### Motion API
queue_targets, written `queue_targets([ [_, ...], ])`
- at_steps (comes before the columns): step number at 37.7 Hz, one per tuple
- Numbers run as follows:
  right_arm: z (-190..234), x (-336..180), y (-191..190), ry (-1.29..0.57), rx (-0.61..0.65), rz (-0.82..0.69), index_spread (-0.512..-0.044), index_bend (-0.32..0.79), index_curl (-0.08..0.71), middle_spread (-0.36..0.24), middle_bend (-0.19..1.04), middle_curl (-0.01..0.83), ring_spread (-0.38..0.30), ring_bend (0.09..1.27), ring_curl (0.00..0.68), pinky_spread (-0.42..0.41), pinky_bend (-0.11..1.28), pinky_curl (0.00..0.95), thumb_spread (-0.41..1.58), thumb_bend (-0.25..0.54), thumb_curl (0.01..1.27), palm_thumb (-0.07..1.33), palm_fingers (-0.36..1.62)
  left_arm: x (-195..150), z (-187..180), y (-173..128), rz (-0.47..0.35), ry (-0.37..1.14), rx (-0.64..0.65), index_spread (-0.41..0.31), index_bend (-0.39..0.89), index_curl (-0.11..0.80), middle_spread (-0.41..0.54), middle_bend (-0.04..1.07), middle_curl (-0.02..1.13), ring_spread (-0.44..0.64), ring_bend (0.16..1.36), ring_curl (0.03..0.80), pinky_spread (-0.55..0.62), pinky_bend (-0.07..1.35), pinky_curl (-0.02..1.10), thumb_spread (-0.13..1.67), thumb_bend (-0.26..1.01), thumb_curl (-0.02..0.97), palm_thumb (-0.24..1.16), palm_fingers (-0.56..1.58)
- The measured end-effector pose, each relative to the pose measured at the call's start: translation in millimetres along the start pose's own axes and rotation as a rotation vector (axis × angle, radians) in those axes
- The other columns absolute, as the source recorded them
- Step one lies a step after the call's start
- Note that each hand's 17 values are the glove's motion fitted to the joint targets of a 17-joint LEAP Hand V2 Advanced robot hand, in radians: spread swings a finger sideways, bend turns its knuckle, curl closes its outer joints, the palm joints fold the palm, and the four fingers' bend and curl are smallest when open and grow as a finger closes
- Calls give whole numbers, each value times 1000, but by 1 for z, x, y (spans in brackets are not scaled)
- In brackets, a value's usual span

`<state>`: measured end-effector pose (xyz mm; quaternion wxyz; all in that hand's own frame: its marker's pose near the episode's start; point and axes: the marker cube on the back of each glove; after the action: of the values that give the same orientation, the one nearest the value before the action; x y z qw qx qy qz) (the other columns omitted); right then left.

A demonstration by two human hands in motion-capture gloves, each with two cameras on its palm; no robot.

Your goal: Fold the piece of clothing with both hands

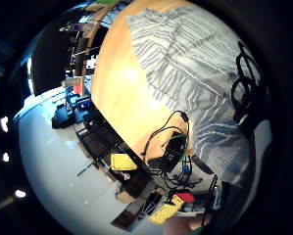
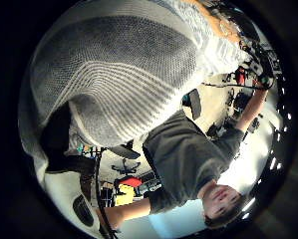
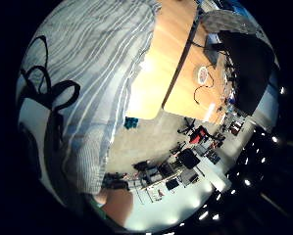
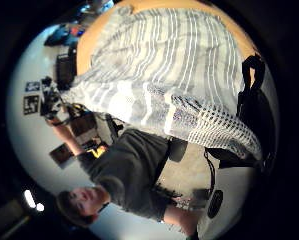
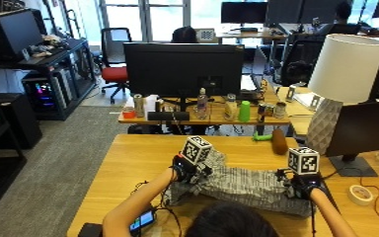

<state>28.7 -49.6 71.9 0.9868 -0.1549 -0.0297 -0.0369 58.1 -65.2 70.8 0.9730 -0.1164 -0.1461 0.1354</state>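
Note:
A grey and white striped garment (image 5: 248,185) lies bunched across the wooden table (image 5: 143,153) in front of the person. My left hand (image 5: 184,170) grips its left edge and holds it lifted off the table; the cloth fills that palm's thumb side view (image 2: 118,74). My right hand (image 5: 302,186) grips the garment's right edge, also raised a little. The striped cloth (image 4: 164,75) hangs between both hands and drapes down to the tabletop (image 1: 121,98). The fingers of both hands are curled into the fabric.
A phone (image 5: 141,220) with cables lies near the table's front left edge. A roll of tape (image 5: 359,194) sits at the right. A lamp (image 5: 340,84) and a dark monitor (image 5: 367,128) stand at the far right. A brown roller (image 5: 279,141) lies beyond the garment.

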Motion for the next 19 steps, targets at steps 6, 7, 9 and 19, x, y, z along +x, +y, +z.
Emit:
queue_targets([
  [6,-11,19,-32,-18,27,46,-247,270,528,-112,501,549,-222,686,504,-245,625,477,271,-28,675,1043,1282,-23,-24,-26,-51,16,18,-280,159,466,-331,359,574,-359,485,427,-476,549,387,1360,2,269,786,1235],
  [7,-14,21,-35,-21,30,53,-247,268,530,-112,501,549,-222,686,504,-245,625,478,269,-28,678,1042,1282,-27,-28,-30,-59,25,21,-279,155,464,-331,359,574,-359,485,427,-476,550,388,1361,1,269,787,1234],
  [9,-19,25,-43,-29,39,68,-248,265,536,-112,501,550,-222,685,506,-246,624,479,263,-27,684,1040,1282,-34,-37,-40,-76,43,30,-279,155,464,-331,359,575,-359,485,427,-476,550,388,1361,-2,269,789,1234],
  [19,-40,56,-96,-63,135,172,-247,247,558,-111,495,551,-222,681,513,-247,618,485,248,-27,709,1036,1284,-51,-74,-63,-275,-24,197,-273,170,467,-332,371,582,-361,488,429,-450,493,377,1368,-7,265,789,1213],
])
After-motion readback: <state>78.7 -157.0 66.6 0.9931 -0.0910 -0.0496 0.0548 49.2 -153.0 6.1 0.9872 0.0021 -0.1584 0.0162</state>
